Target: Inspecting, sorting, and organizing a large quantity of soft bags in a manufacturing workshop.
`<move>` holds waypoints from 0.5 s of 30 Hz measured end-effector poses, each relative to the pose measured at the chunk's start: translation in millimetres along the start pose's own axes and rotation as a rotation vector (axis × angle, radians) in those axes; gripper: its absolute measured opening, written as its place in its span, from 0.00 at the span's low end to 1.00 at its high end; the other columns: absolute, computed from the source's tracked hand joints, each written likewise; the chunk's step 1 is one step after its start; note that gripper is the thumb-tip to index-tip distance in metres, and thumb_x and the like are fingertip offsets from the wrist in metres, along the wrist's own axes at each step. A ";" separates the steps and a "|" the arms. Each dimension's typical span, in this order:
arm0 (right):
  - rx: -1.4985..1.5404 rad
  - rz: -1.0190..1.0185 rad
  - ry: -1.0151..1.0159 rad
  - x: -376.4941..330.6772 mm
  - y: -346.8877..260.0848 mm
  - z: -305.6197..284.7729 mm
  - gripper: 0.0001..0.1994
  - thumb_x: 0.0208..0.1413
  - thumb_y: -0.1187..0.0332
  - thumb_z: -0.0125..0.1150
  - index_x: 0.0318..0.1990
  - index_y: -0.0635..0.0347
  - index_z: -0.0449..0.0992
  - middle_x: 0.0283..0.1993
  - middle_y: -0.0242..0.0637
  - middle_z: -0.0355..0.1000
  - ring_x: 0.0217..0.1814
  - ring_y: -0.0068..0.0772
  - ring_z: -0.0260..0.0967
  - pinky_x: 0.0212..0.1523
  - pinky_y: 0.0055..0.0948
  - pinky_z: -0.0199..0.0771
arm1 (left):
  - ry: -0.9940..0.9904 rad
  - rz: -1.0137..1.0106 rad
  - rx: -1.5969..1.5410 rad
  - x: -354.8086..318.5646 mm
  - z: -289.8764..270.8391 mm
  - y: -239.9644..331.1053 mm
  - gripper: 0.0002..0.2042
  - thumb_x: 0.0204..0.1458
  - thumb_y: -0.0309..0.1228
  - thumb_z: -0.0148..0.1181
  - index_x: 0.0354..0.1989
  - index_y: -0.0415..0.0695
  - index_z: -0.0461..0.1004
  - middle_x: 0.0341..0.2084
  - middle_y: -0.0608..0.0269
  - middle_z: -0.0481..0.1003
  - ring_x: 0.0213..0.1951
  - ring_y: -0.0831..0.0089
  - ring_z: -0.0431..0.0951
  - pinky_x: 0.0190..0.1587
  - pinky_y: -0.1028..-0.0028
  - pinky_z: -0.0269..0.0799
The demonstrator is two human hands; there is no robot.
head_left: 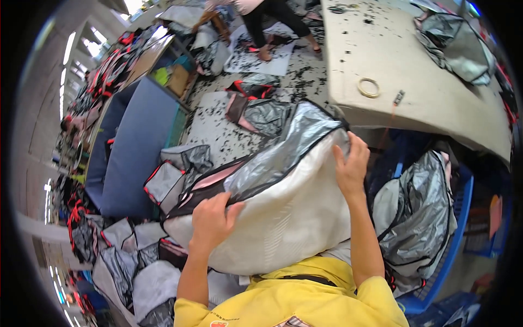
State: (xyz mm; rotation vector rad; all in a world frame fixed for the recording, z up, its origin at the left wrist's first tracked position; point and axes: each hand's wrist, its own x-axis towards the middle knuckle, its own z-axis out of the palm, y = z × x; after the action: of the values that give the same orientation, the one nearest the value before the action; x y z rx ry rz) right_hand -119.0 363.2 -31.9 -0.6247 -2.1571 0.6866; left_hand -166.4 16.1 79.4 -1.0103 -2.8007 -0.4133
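Across my lap hangs a large sewn fabric piece (283, 223), white on the side toward me, with a shiny silver lining and black-bound edges. My left hand (212, 222) is closed on its upper edge, thumb pointing right. At the far right corner, my right hand (351, 163) pinches the same black-bound edge. The edge slopes up from left to right between the hands. Pink and dark panels show behind it on the left. The fingertips of both hands are partly hidden behind the cloth.
At the upper right, a cream-covered table (370, 114) carries a tape roll (369, 88) and a small cutter (399, 97). A blue crate (460, 218) holds silver-lined pieces. Left stands a blue padded panel (136, 147). Another person (267, 27) bends over the scrap-strewn floor. More pieces (125, 261) lie lower left.
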 end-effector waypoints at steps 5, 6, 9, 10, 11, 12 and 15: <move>-0.032 0.059 -0.028 15.4 0.7 -3.2 0.25 0.64 0.61 0.64 0.64 0.64 0.69 0.56 0.46 0.70 0.58 0.51 0.66 0.60 0.44 0.66 | 0.006 -0.043 -0.064 -7.3 0.3 -7.7 0.19 0.56 0.43 0.69 0.42 0.37 0.79 0.32 0.52 0.81 0.30 0.51 0.78 0.35 0.59 0.71; -0.018 0.110 -0.058 20.3 0.8 -6.3 0.25 0.64 0.61 0.64 0.64 0.64 0.69 0.54 0.45 0.71 0.56 0.49 0.67 0.57 0.44 0.67 | 0.008 -0.030 -0.076 -10.6 0.5 -11.1 0.19 0.56 0.43 0.69 0.42 0.37 0.79 0.32 0.52 0.81 0.30 0.51 0.78 0.35 0.59 0.71; 0.055 0.221 -0.240 18.1 29.1 3.2 0.17 0.68 0.56 0.57 0.51 0.62 0.74 0.44 0.52 0.75 0.48 0.59 0.73 0.47 0.52 0.71 | 0.022 -0.069 -0.090 -16.9 7.9 -18.9 0.19 0.57 0.44 0.68 0.43 0.37 0.79 0.33 0.51 0.81 0.32 0.48 0.79 0.36 0.58 0.71; 0.034 0.220 -0.377 16.0 34.4 6.2 0.17 0.69 0.54 0.54 0.46 0.62 0.75 0.39 0.55 0.76 0.45 0.64 0.73 0.44 0.55 0.71 | 0.028 -0.053 -0.094 -20.2 10.7 -23.2 0.19 0.57 0.44 0.68 0.43 0.37 0.79 0.33 0.51 0.81 0.32 0.48 0.79 0.36 0.58 0.71; 0.032 0.222 -0.359 8.0 37.3 9.9 0.17 0.69 0.54 0.54 0.46 0.62 0.75 0.39 0.55 0.76 0.45 0.64 0.73 0.44 0.55 0.71 | 0.052 -0.064 -0.097 -23.0 16.1 -30.0 0.19 0.57 0.44 0.67 0.43 0.38 0.79 0.33 0.50 0.81 0.33 0.48 0.79 0.36 0.58 0.71; 0.097 0.229 -0.305 -3.1 31.6 15.9 0.19 0.70 0.52 0.53 0.40 0.63 0.72 0.35 0.58 0.73 0.40 0.67 0.70 0.39 0.53 0.69 | 0.075 -0.080 -0.097 -26.1 20.5 -36.1 0.19 0.57 0.44 0.67 0.44 0.38 0.79 0.34 0.50 0.81 0.34 0.47 0.79 0.37 0.57 0.71; 0.188 0.257 -0.284 -13.2 19.4 12.3 0.22 0.71 0.51 0.51 0.35 0.64 0.71 0.31 0.59 0.72 0.38 0.71 0.69 0.36 0.56 0.68 | 0.045 -0.193 -0.192 -31.7 24.6 -45.7 0.19 0.57 0.41 0.69 0.47 0.38 0.78 0.37 0.48 0.82 0.38 0.46 0.81 0.43 0.56 0.73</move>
State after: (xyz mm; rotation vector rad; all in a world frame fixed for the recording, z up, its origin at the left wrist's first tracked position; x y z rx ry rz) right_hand -117.0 365.8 -58.1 -0.7469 -2.2530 1.1635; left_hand -172.3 -29.4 39.5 -0.7533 -2.8703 -0.7311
